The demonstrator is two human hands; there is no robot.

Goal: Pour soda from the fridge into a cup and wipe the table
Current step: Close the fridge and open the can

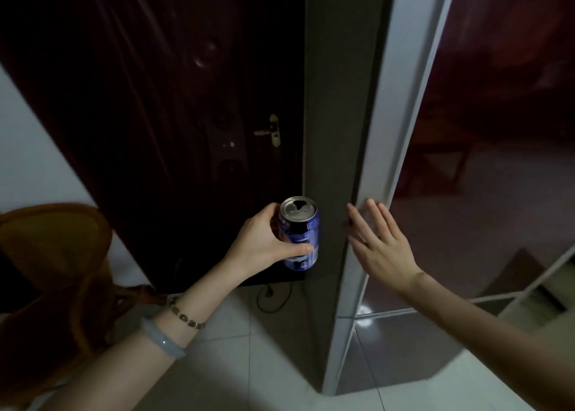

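Observation:
My left hand [264, 242] grips a blue soda can [300, 234] upright at mid-frame; the can's top shows an open drinking hole. My right hand [378, 245] lies flat, fingers straight, against the white edge of the fridge door [401, 149], whose glossy dark red front fills the right side. The fridge's grey side panel [339, 130] stands between can and right hand. No cup or table is in view.
A dark brown room door [174, 115] with a brass handle [270, 130] stands behind the can. A wicker chair [53, 270] sits at the lower left. A black cable [273, 298] loops on the white tiled floor [264, 364].

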